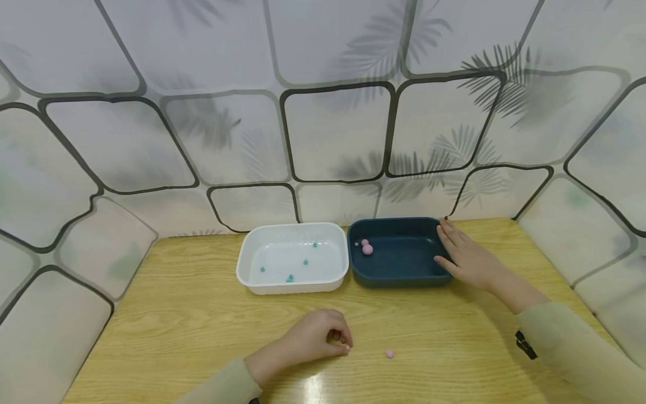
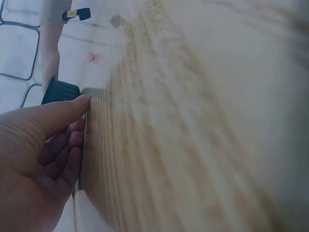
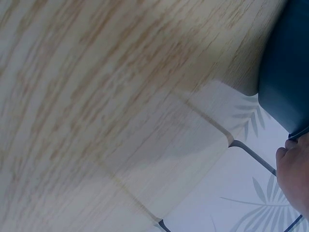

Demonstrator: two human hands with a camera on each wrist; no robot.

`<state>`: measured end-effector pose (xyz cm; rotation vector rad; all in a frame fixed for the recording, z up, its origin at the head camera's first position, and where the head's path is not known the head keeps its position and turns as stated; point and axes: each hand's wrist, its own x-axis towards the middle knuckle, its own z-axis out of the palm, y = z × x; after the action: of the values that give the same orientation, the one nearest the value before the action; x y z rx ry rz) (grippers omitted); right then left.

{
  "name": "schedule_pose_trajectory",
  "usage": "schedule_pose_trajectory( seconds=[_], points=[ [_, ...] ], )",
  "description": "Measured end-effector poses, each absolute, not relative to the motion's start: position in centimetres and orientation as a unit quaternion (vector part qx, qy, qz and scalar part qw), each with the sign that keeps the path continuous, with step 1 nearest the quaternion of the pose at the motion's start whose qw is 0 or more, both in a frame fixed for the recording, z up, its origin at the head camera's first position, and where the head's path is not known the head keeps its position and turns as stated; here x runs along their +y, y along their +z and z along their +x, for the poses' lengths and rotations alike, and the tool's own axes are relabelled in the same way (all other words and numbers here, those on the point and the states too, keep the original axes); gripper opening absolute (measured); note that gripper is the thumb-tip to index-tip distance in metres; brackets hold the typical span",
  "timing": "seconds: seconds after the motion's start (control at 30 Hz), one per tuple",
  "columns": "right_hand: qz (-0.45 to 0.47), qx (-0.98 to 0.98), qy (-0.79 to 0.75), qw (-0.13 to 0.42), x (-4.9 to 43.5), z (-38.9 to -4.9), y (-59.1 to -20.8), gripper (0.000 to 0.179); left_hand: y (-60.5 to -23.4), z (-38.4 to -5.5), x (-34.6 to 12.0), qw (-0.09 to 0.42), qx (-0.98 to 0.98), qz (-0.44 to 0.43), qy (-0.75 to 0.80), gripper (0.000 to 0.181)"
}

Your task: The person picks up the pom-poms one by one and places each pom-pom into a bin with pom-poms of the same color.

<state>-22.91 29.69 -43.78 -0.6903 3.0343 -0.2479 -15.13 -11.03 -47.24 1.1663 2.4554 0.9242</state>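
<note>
Low over the table, my left hand (image 1: pixel 323 335) has thumb and index finger pinched together, with a tiny pink ball (image 1: pixel 347 348) just showing at their tips. A larger pink ball (image 1: pixel 389 353) lies on the table to the right of that hand. My right hand (image 1: pixel 471 261) rests on the right end of a dark blue tray (image 1: pixel 404 281), fingers straight along the rim and thumb spread toward the front. Inside that tray, several pink balls (image 1: pixel 367 249) of different sizes gather at the left end. In the right wrist view the fingertips (image 3: pixel 291 144) touch the tray's edge.
A white tray (image 1: pixel 292 288) stands directly left of the blue one and holds several small teal balls (image 1: pixel 305 262). Both trays are near the back of the wooden table (image 1: pixel 176 314), close to a patterned wall covering (image 1: pixel 333 134) that also rises on both sides.
</note>
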Motion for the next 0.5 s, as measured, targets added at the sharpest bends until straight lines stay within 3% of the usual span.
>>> schedule_pose_trajectory(
  seconds=[0.5],
  points=[
    [-0.226,0.971,-0.081,0.004,29.54,-22.81,-43.70,0.084,-47.13,-15.50,-10.65,0.137,0.844,0.379,0.352,0.004]
  ],
)
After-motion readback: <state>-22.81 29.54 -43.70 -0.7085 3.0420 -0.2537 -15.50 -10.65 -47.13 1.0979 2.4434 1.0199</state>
